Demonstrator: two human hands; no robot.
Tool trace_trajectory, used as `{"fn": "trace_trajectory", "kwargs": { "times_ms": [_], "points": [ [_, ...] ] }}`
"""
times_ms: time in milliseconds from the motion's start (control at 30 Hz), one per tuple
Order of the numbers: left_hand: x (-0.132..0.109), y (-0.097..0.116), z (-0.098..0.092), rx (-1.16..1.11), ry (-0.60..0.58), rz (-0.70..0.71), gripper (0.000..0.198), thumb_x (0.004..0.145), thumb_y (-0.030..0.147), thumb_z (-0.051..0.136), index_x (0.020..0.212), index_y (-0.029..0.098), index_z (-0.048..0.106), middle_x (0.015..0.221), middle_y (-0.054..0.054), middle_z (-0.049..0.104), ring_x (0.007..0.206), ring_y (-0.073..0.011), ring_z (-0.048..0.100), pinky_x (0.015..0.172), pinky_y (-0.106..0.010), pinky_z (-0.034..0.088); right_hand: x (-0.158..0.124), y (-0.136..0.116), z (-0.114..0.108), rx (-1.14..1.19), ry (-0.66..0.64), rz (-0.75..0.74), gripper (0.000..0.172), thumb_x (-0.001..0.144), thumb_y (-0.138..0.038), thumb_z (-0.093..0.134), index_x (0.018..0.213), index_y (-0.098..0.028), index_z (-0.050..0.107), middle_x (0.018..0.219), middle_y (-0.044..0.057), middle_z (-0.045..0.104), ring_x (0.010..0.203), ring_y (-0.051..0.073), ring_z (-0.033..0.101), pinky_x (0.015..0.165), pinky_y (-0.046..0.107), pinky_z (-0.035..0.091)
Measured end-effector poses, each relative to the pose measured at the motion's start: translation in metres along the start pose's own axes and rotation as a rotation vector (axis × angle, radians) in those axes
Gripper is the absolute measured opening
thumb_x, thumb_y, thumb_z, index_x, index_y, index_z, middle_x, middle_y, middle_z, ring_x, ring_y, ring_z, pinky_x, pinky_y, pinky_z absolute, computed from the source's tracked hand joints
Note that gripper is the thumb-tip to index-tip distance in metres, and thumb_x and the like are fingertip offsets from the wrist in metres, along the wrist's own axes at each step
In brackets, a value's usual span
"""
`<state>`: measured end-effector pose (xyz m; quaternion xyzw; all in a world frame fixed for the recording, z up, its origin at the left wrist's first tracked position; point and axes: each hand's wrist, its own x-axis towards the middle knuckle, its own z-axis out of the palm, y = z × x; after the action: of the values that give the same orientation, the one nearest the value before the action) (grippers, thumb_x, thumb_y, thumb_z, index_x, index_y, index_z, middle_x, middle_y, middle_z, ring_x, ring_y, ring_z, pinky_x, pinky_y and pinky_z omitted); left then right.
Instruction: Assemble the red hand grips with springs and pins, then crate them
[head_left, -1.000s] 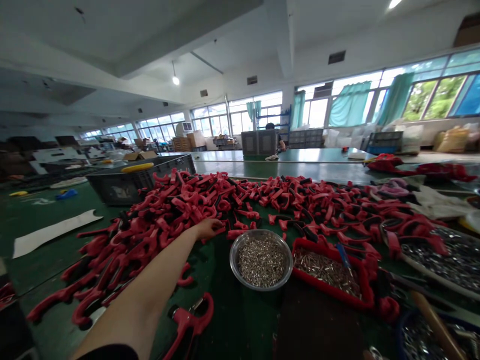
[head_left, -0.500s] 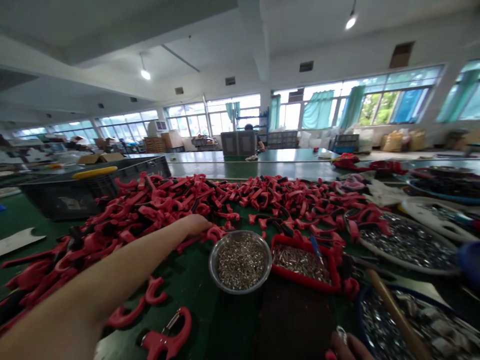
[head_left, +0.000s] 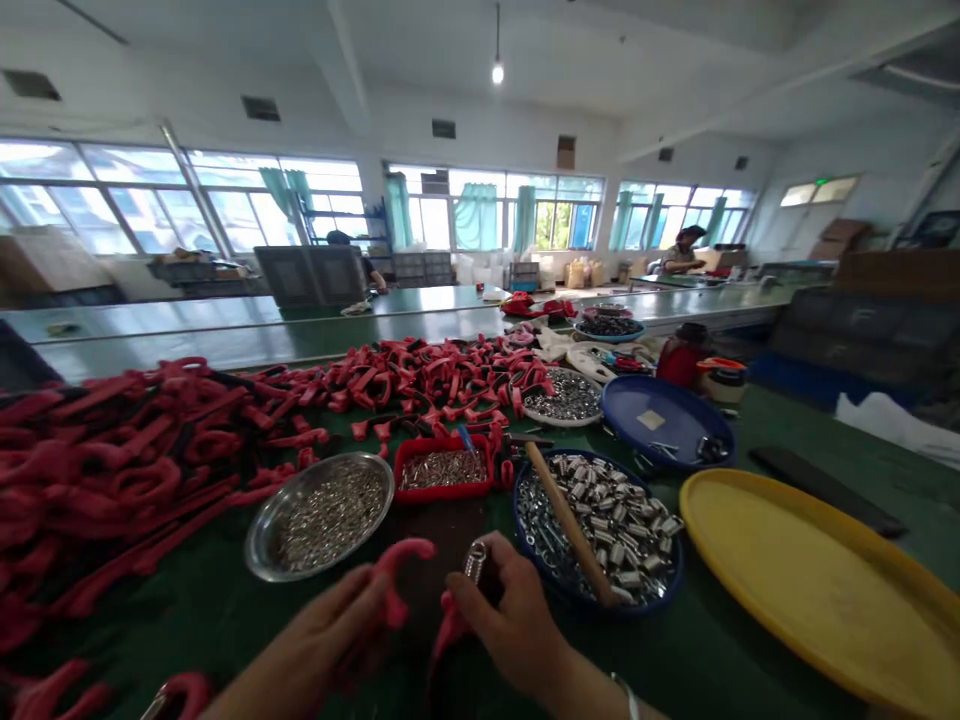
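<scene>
My left hand point(head_left: 337, 620) is closed on a red hook-shaped plastic part point(head_left: 409, 552), with the hook's curve sticking out past the fingers. Facing it, my right hand point(head_left: 521, 615) pinches a small metal coil spring point(head_left: 475, 562) between thumb and fingers. A second red plastic piece point(head_left: 448, 625) with a dark lower end shows below that thumb; the palm hides part of it. The two hands are apart, just in front of a dark board point(head_left: 442, 525). Beside my right hand is a blue tray point(head_left: 679, 575) of metal springs with a wooden-handled tool point(head_left: 570, 520) lying across it.
A steel bowl of tiny metal parts point(head_left: 259, 540) and a red tray of pins point(head_left: 399, 480) stand ahead. Red parts point(head_left: 150, 450) are heaped at left. On the right lie a yellow tray point(head_left: 810, 570) and a blue plate point(head_left: 630, 400). Another person point(head_left: 681, 250) sits far back.
The view has swung right. My left hand has come back from the heap with a red hook-shaped part. My right hand has come further into view, holding the spring and a red piece.
</scene>
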<state>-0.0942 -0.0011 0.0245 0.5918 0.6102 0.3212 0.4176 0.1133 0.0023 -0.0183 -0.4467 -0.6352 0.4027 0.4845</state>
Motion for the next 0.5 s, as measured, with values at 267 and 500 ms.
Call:
{"fn": "trace_trajectory", "kwargs": {
  "times_ms": [267, 500],
  "points": [
    [-0.015, 0.011, 0.096, -0.523, -0.103, -0.101, 0.047, 0.077, 0.054, 0.042, 0.108, 0.021, 0.055, 0.091, -0.002, 0.064, 0.09, -0.0177, 0.059, 0.082, -0.028, 0.046, -0.031, -0.026, -0.025, -0.091, -0.074, -0.003, 0.02, 0.086, -0.038, 0.045, 0.079, -0.019, 0.047, 0.065, -0.003, 0.047, 0.059, 0.011, 0.044, 0.055, 0.022, 0.036],
    [-0.026, 0.013, 0.111, -0.519, -0.085, 0.044, 0.049, 0.081, 0.051, 0.043, 0.116, 0.018, 0.05, 0.089, -0.004, 0.063, 0.085, -0.0169, 0.058, 0.082, -0.028, 0.045, -0.045, -0.025, -0.029, -0.1, -0.052, -0.002, 0.023, 0.087, -0.039, 0.043, 0.077, -0.019, 0.047, 0.065, -0.003, 0.049, 0.058, 0.011, 0.046, 0.054, 0.022, 0.037]
  ]
}}
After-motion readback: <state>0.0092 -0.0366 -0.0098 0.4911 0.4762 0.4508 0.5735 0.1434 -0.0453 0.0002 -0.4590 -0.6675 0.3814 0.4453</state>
